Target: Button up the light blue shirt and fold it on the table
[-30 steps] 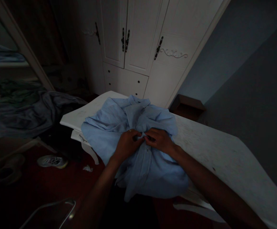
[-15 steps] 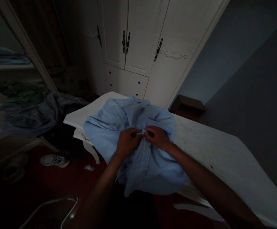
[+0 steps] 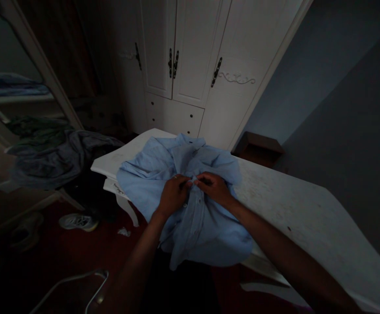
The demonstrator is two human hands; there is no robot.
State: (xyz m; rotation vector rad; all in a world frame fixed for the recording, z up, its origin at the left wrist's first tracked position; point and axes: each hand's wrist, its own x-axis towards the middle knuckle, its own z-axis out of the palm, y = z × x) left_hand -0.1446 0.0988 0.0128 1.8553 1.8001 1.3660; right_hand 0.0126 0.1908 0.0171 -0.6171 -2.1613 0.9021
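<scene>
A light blue button-up shirt [image 3: 206, 244] lies spread on a white table, its collar toward the wardrobe and its lower hem hanging over the near edge. My left hand [image 3: 175, 194] pinches the front placket from the left, a ring showing on one finger. From the right, my right hand [image 3: 214, 187] pinches the same strip of cloth, the fingertips of both hands almost meeting. Below the hands, buttons and buttonholes run down the placket. Whether a button sits between my fingertips is too small to tell.
The white table [image 3: 275, 200] stretches to the right. Behind it stands a white wardrobe [image 3: 193, 56]. Piled clothes [image 3: 55, 152] lie at the left, with a sneaker [image 3: 78, 221] on the red floor. A white metal frame [image 3: 68, 279] is at lower left, a brown box-like unit [image 3: 258, 148] at back right.
Both hands stay pinched on the placket, with the fingertips shifted slightly left and up. The camera view has tilted a little; the shirt lies nearly as before.
</scene>
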